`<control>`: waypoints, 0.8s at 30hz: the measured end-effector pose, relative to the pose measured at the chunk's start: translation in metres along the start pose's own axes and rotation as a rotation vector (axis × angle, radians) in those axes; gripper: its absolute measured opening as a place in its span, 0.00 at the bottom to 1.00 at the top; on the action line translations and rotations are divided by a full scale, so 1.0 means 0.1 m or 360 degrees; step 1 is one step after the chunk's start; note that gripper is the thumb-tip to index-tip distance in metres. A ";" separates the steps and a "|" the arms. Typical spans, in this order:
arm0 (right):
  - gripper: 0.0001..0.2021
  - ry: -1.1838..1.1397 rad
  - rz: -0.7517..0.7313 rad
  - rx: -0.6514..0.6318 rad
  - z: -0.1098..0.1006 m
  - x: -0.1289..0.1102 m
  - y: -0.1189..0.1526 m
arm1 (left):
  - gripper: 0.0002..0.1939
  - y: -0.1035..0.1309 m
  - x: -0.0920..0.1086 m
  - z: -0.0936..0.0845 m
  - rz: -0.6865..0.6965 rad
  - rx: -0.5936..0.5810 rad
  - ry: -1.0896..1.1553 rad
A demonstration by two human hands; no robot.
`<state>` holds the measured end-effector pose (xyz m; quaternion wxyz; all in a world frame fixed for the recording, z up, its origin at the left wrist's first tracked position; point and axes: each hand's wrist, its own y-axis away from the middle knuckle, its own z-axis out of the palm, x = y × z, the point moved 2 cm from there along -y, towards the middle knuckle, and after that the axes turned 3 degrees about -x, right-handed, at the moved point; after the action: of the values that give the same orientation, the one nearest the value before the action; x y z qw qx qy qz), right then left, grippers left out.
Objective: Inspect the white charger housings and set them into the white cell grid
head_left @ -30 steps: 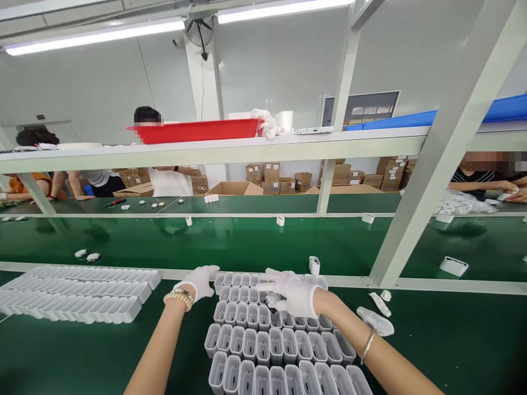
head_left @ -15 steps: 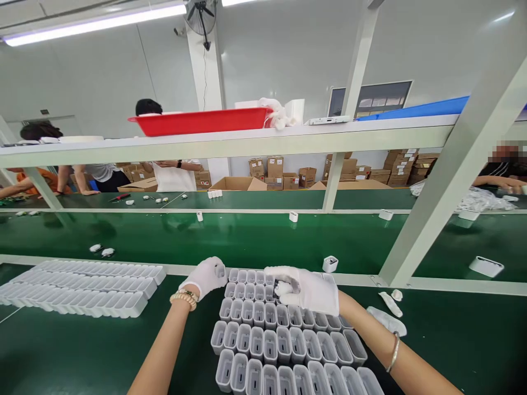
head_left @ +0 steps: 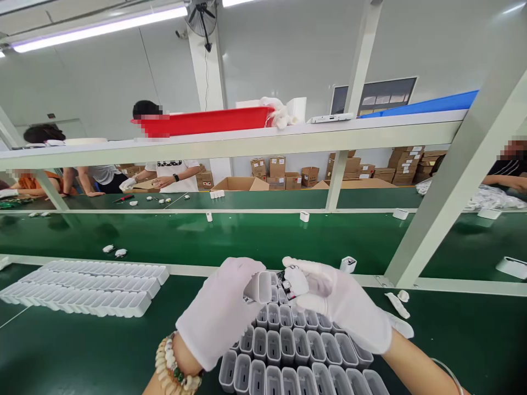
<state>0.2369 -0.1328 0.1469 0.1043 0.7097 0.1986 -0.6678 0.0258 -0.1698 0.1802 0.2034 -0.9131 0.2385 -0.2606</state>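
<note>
My left hand (head_left: 224,307), in a white glove, is closed around one white plastic housing (head_left: 263,287), held tilted above the rows. Facing it, my gloved right hand (head_left: 335,299) pinches a small circuit board with a white cover (head_left: 295,282). A narrow gap separates the board from the housing. Below both hands stand several rows of open-topped grey-white housings (head_left: 274,345), upright and packed close, each with a dark slot in its floor. My hands and forearms hide part of the far rows.
More white housings (head_left: 82,288) stand in rows at left. White units (head_left: 348,265) and board pieces (head_left: 121,253) lie on the green conveyor (head_left: 247,236). A slanted post (head_left: 444,159) and a shelf (head_left: 230,144) with a red tray (head_left: 218,122) frame the bench. Co-workers sit beyond.
My left hand has lifted a housing from the far-left of the rows and moved right. My right hand has raised the circuit board towards it. White units on the conveyor have shifted right.
</note>
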 end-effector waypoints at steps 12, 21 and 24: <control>0.20 0.0849 -0.0385 0.0245 0.23 -0.08 0.27 | 0.18 0.07 0.22 -0.05 0.0202 0.0028 -0.0194; 0.06 0.0780 -0.0333 0.0056 0.26 -0.21 0.27 | 0.19 0.06 0.24 -0.04 0.0223 0.0071 -0.0260; 0.07 0.0830 -0.0382 0.0083 0.25 -0.16 0.26 | 0.20 0.06 0.25 -0.03 0.0231 0.0047 -0.0275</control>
<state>0.2248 -0.1690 0.1578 -0.0484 0.8314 0.2840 -0.4751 0.0406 -0.1888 0.1889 0.2551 -0.9094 0.2817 -0.1691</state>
